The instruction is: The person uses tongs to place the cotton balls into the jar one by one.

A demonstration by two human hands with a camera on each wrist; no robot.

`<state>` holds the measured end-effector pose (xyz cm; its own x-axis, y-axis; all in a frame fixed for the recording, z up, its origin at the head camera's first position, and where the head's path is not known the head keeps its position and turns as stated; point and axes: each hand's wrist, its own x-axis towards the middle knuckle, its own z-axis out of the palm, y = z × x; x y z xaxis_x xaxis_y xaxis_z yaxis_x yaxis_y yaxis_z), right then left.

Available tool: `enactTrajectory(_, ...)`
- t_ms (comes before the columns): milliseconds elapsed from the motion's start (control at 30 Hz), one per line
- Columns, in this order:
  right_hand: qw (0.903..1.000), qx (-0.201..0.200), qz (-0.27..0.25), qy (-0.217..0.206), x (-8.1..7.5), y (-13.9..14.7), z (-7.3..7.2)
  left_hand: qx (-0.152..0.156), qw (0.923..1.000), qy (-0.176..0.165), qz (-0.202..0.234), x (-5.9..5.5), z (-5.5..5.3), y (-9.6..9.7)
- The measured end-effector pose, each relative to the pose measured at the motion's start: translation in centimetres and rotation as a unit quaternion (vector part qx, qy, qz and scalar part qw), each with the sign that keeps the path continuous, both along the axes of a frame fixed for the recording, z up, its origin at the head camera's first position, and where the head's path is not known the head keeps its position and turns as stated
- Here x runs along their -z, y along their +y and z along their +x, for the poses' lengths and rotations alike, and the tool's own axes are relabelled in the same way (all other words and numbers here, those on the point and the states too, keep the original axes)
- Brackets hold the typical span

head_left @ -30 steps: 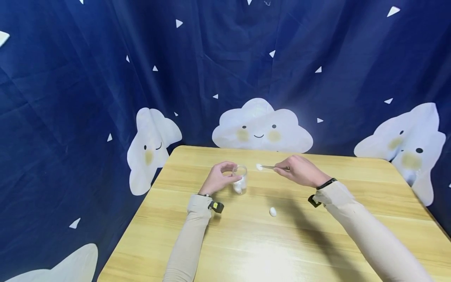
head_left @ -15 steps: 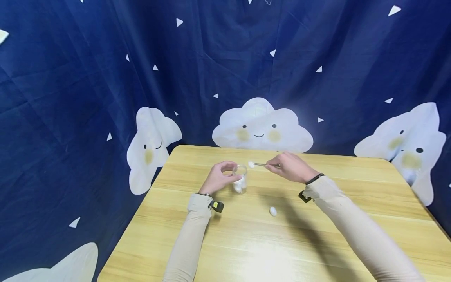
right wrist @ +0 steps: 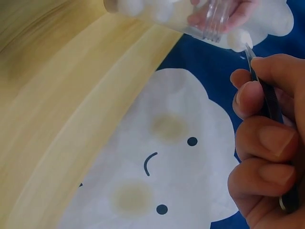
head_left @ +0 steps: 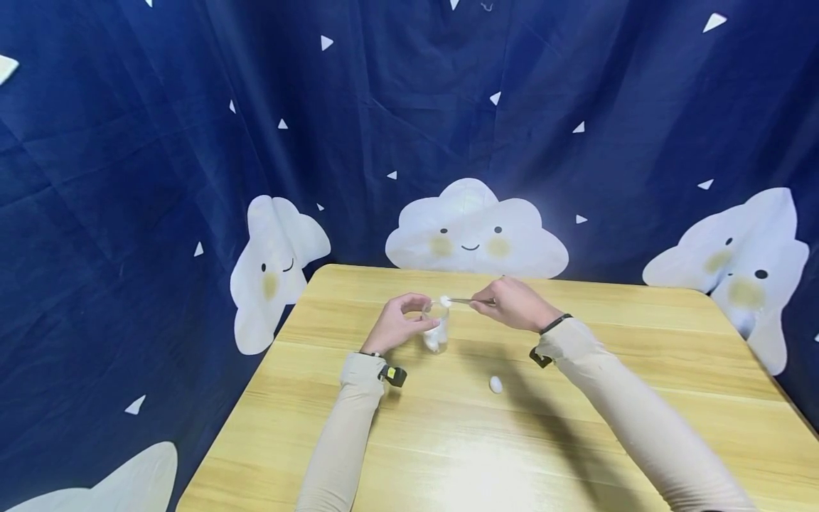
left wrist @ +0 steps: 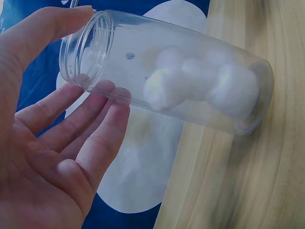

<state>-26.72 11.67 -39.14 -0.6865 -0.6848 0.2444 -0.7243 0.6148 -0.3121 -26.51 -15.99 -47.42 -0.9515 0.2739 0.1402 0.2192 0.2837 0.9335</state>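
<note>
A clear plastic jar [left wrist: 138, 67] stands on the table with several white cotton balls [left wrist: 233, 90] inside. My left hand [head_left: 397, 323] grips it near the threaded, open mouth, thumb on one side and fingers on the other. My right hand [head_left: 518, 304] pinches a pair of dark tweezers [right wrist: 269, 98]. Between the tweezers' tips is a white cotton ball [head_left: 444, 301], right at the jar's rim in the head view. In the right wrist view that cotton ball shows just beyond the mouth. Another cotton ball [head_left: 495, 385] lies on the table in front of the jar.
The wooden table [head_left: 409, 441] has its far edge against a dark blue curtain [head_left: 358, 128] printed with white clouds and triangles. A small black camera [head_left: 393, 375] sits on the left wrist, another [head_left: 540, 357] on the right.
My right hand has moved left, carrying the cotton ball in the tweezers from right of the jar to its rim. The left hand and jar have stayed in place.
</note>
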Motion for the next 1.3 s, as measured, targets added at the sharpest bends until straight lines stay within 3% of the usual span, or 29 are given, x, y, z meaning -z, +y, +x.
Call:
enactTrajectory(467, 0.9999, -0.003, 0.011, -0.008, 0.8, -1.2, 0.0, 0.003, 1.0000, -0.003, 0.002, 0.0, -0.1, 0.1)
enactTrajectory(1300, 0.9997, -0.001, 0.020, -0.014, 0.8, -1.4, 0.5, 0.001, 1.0000, 0.007, -0.004, 0.2, -0.4, -0.1)
